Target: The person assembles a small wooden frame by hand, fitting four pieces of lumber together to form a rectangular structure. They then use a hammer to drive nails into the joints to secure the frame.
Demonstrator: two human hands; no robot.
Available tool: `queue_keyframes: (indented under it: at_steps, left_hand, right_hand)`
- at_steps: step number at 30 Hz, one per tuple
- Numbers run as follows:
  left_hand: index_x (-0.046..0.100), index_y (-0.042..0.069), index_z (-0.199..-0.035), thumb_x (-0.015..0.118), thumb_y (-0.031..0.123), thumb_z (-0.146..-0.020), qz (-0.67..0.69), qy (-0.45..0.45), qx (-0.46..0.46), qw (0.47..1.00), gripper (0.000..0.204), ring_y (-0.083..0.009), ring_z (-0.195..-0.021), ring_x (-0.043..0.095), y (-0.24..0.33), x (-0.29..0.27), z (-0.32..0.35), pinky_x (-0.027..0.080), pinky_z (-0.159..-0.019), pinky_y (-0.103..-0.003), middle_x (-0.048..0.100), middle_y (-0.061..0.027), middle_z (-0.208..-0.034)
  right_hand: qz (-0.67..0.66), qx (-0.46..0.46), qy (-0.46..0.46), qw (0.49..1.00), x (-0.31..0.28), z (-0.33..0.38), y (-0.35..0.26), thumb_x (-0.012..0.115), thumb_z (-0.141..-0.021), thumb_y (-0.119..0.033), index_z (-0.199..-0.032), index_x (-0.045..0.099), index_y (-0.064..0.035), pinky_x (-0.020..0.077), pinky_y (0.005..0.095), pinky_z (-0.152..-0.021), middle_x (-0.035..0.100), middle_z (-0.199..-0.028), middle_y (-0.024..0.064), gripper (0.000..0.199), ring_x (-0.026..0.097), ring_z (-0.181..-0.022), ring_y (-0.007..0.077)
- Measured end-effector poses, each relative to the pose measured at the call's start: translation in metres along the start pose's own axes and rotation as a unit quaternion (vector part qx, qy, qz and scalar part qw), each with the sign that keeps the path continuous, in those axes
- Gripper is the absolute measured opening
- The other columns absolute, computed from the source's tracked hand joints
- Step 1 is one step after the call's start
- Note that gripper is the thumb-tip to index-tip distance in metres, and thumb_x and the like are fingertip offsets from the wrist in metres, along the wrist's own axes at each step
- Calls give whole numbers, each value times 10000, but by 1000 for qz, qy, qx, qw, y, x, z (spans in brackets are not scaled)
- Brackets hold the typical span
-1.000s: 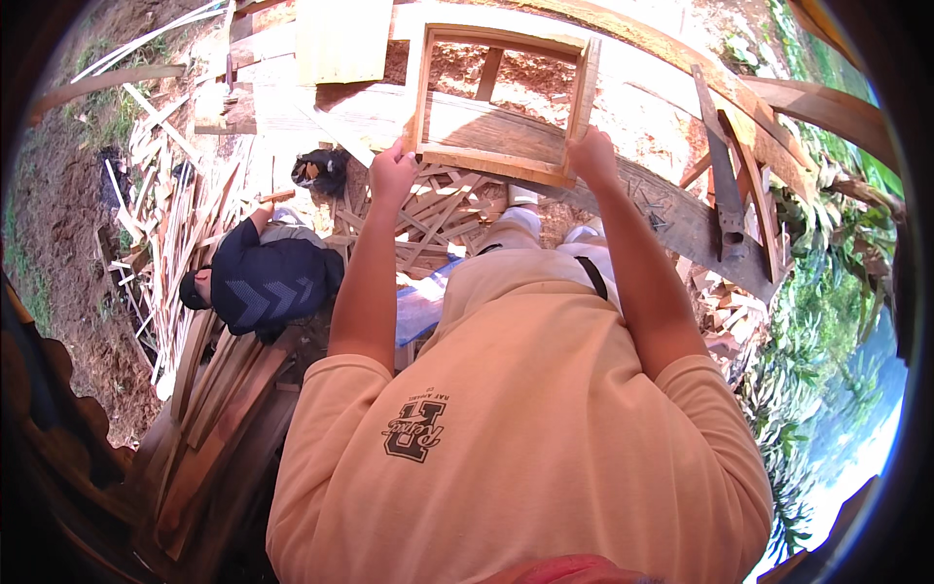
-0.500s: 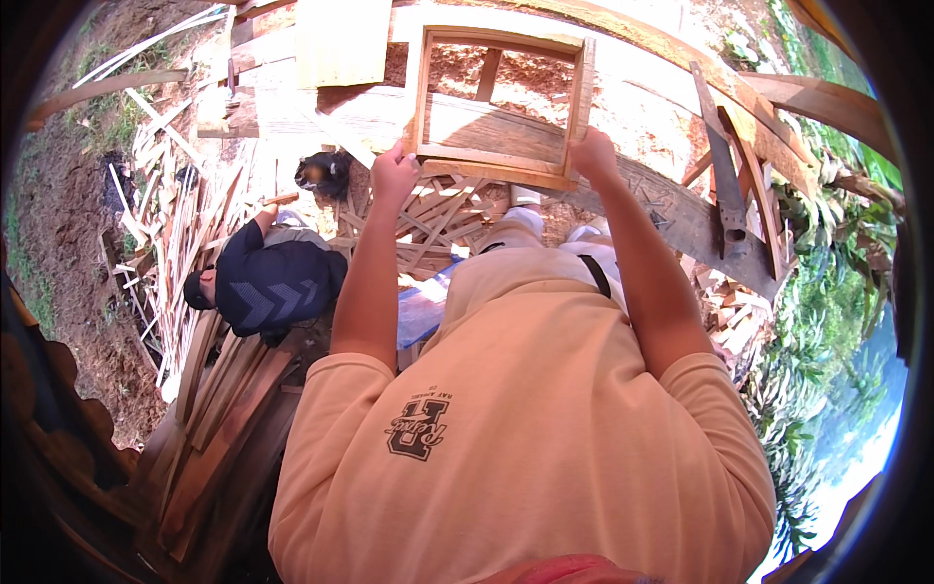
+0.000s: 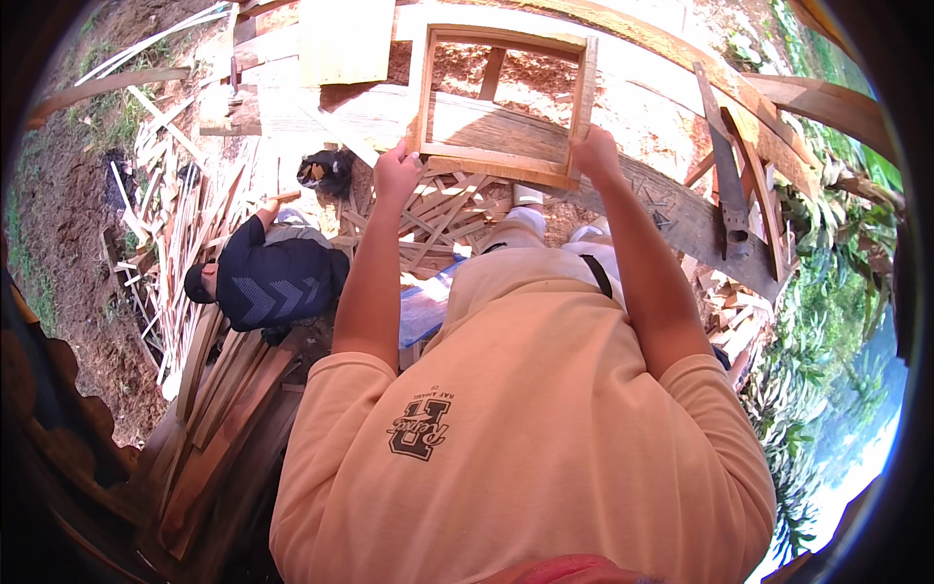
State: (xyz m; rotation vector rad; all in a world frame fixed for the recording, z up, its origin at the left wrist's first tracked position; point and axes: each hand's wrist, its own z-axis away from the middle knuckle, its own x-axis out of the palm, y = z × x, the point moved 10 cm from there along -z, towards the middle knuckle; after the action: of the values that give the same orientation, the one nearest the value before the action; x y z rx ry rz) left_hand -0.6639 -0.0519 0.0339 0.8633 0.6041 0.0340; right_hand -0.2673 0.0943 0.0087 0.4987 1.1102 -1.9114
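A rectangular wooden frame point(image 3: 501, 167) is held up in front of me, above the workbench plank. My left hand point(image 3: 398, 173) is closed round its near left corner. At the near right corner, my right hand point(image 3: 595, 156) grips the side piece. The frame's middle is open, and the plank and sawdust-covered ground show through it. Most of the fingers are hidden behind the wood or too small to make out.
A worn plank point(image 3: 623, 200) runs beneath the frame, with a pile of nails point(image 3: 657, 206) and a handsaw point(image 3: 725, 185) on its right. A crouching co-worker point(image 3: 277, 277) is at the left, near scattered wood strips point(image 3: 185, 253) and a black bag point(image 3: 326, 173). A pale board point(image 3: 345, 44) lies farther off.
The frame stays in both hands, with hardly any movement. A small dark patch now shows beside my right upper arm.
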Motion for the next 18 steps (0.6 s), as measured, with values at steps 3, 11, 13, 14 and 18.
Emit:
queue_keyframes:
  at_steps: [3, 11, 13, 14, 18]
  left_hand:
    - [557, -29, -1449, 650, 53, -989, -7, -5, 1, 1000, 477, -130, -794, 675, 2, -1, 2, 599, -678, -278, 713, -117, -991]
    - [556, -14, -1456, 656, 69, -988, -18, -3, -4, 1000, 485, -119, -764, 667, -3, -1, 1, 591, -662, -281, 714, -101, -958]
    - [553, -15, -1458, 655, 75, -990, -18, -3, 1, 1000, 488, -117, -752, 661, -4, 0, 0, 584, -656, -277, 707, -95, -944]
    - [551, -15, -1460, 655, 78, -991, -21, -2, 5, 1000, 489, -116, -746, 658, -2, -2, -1, 580, -653, -275, 703, -92, -938]
    - [559, -22, -1448, 664, 110, -983, -31, -17, 0, 999, 494, -169, -790, 701, -2, 1, -2, 554, -685, -302, 742, -152, -947]
  right_hand:
    - [-28, 32, -14, 999, 1, 0, 2, 687, -892, -208, -1145, 655, 92, 513, 492, -1006, 681, -1127, 320, 394, 633, -1159, 433]
    - [-22, 40, -3, 999, -4, 3, -2, 707, -876, -211, -1125, 682, 60, 520, 482, -997, 704, -1089, 290, 369, 663, -1116, 406]
    - [-19, 43, -2, 999, -5, 3, -3, 708, -870, -214, -1116, 691, 51, 523, 480, -990, 714, -1081, 275, 362, 669, -1107, 399]
    - [-10, 36, 7, 999, -3, 0, 1, 707, -867, -216, -1111, 694, 47, 527, 479, -984, 718, -1079, 268, 358, 672, -1101, 397]
    - [18, -5, 48, 999, -3, -5, 7, 734, -863, -229, -1140, 714, 35, 565, 458, -849, 744, -1021, 247, 383, 726, -952, 376]
